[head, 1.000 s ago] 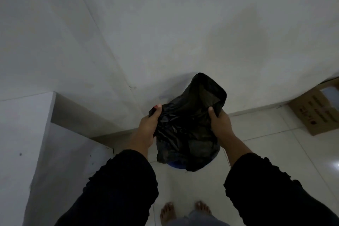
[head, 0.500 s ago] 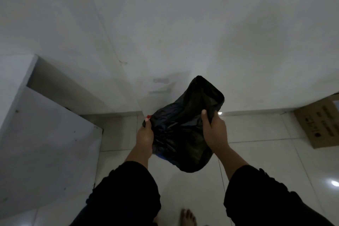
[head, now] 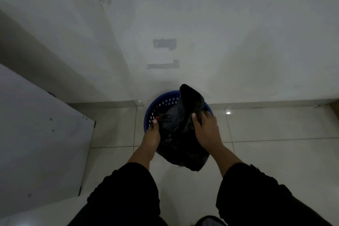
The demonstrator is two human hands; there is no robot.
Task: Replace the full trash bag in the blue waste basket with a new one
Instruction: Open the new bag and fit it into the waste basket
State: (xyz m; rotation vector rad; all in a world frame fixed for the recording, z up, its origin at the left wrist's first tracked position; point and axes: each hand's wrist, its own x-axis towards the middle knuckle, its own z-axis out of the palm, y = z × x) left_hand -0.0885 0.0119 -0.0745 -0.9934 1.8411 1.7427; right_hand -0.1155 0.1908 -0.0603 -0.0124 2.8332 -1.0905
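Observation:
A round blue waste basket (head: 153,111) with a perforated wall stands on the tiled floor against the white wall. A crumpled black trash bag (head: 180,134) hangs over and in front of it, covering most of its opening. My left hand (head: 152,134) pinches the bag's left edge near the basket's left rim. My right hand (head: 206,130) grips the bag's right side, fingers curled into the plastic. One corner of the bag sticks up above the far rim. The basket's inside is hidden by the bag.
A white cabinet panel (head: 40,143) stands close on the left. The white wall (head: 201,24) rises right behind the basket, with grey marks on it. Glossy floor tiles (head: 275,152) stretch to the right. My dark sleeves fill the bottom of the view.
The view has dropped and closed in on the basket, which now shows behind the bag. Both hands have lowered the bag onto the basket's opening. The cardboard box at right has left the view.

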